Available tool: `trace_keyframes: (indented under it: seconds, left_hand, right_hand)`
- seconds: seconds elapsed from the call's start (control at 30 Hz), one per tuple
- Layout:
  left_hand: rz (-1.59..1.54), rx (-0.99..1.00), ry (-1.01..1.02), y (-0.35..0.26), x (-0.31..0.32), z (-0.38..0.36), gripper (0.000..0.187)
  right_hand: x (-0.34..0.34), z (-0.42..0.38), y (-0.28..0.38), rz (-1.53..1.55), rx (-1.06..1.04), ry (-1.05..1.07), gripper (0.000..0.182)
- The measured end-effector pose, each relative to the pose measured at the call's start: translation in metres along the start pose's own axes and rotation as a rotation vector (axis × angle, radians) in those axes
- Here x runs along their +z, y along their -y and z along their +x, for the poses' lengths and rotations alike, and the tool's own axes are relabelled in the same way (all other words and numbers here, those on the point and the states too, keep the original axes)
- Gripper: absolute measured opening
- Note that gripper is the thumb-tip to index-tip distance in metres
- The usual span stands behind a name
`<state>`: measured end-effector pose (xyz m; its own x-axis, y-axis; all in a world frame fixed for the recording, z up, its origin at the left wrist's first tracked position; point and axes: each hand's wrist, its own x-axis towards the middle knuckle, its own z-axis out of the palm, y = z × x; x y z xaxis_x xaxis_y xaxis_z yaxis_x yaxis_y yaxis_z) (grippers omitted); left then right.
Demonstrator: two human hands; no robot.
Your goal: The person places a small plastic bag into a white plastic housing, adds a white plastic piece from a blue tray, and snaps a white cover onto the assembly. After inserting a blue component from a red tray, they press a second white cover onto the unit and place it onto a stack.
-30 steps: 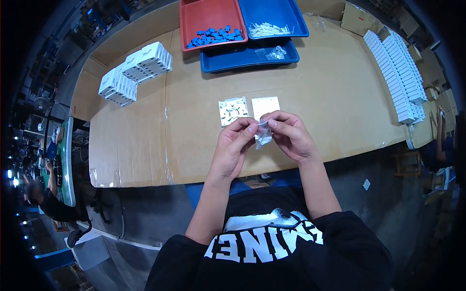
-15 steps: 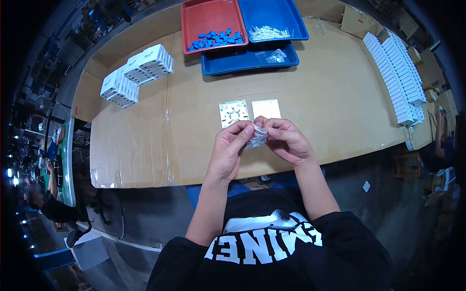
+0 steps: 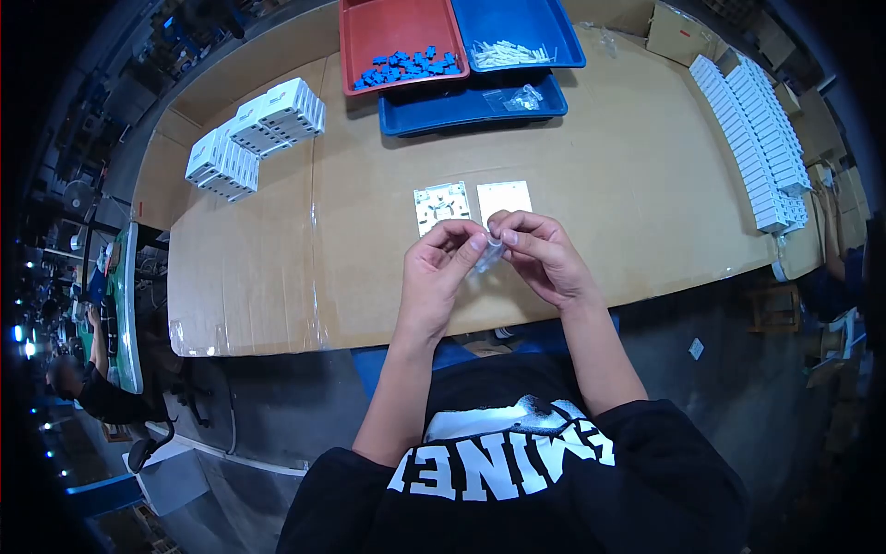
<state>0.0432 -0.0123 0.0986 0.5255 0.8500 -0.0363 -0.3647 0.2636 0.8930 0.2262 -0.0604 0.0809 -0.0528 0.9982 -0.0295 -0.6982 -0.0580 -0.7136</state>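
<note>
Between my two hands is a small clear plastic bag (image 3: 486, 260), pinched near its top edge. My left hand (image 3: 443, 268) grips one side of it between thumb and forefinger. From the other side my right hand (image 3: 544, 256) pinches it the same way, fingertips close to the left ones. Whatever the bag holds is too small and blurred to tell. Just beyond my fingers lie an open white plastic case half (image 3: 441, 205) with moulded fittings inside and a flat white cover (image 3: 504, 197) beside it, both partly behind my hands.
Stacked white boxes stand at the left (image 3: 221, 162) and in long rows at the right (image 3: 752, 138). At the back, a red tray (image 3: 397, 28) holds blue parts, a blue tray (image 3: 517, 23) white sticks, and a lower blue tray (image 3: 434, 115) small bags. A co-worker (image 3: 101, 388) is at far left.
My hands stay together on the bag, with only a small shift of the fingers. The bag looks narrower and more slanted than before. The view has tilted slightly.
</note>
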Motion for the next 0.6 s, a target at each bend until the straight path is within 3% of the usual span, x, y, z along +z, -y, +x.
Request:
trace_keyframes:
  seconds: [0.23,0.6]
  left_hand:
    - [0.016,0.054,-0.018,0.001,-0.003,0.003,0.014]
    - [0.115,0.043,0.015,0.001,-0.007,0.005,0.013]
  right_hand:
    - [0.004,0.0,-0.002,-0.039,0.048,0.142,0.008]
    - [-0.007,0.003,-0.004,-0.005,-0.037,-0.04,0.009]
